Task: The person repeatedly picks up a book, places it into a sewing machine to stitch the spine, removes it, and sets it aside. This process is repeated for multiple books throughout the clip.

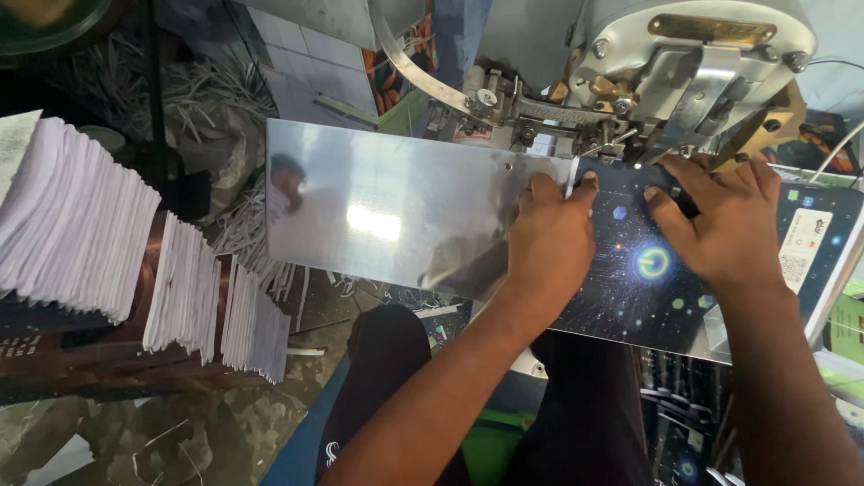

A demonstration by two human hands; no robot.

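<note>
both hands lie flat, fingers spread and pressing down, on a dark printed cover sheet (648, 288) resting on the shiny metal table (387, 216) of a stitching machine. the left hand (551, 241) sits at the sheet's left edge, where the print meets the bare metal, with its fingertips close to a thin white strip standing at that edge; it pinches nothing. the right hand (720, 229) presses the sheet's upper part just under the machine head (693, 54), fingertips near the needle area.

the sheet looks like glossy card: light, thin, fairly stiff across its face but ready to bend where it overhangs the table toward the person's lap. the coated surface probably slides easily on polished metal, so flat palm pressure seems the safer hold, kept on the open face and outer edges, well back from the stitching point. creasing and scuffing of the print look like the main fragility.

stacks of folded white paper (108, 234) stand well apart on the left, and paper trimmings (216, 81) litter the floor behind.
</note>
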